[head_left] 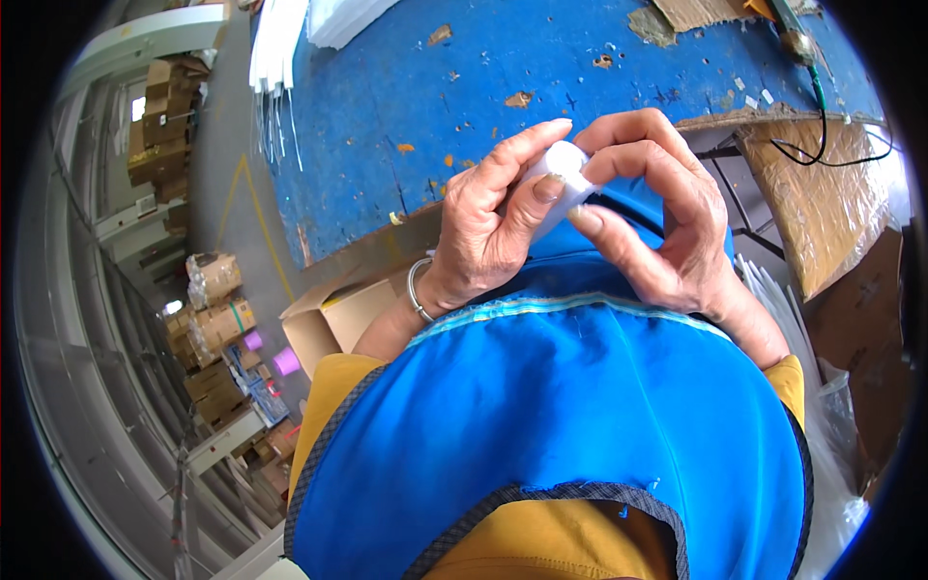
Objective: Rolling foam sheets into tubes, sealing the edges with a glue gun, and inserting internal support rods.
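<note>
Just above the blue desk [406, 87], both hands pinch a small white tube [559, 184]: left hand [483, 227] and right hand [657, 217] each grip it at the fingertips. Open cardboard box [338, 314] below, contents hidden.

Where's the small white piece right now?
In the head view, the white piece sits centre frame, pinched between the fingertips of the left hand and right hand, just above the blue apron at the blue table's near edge.
</note>
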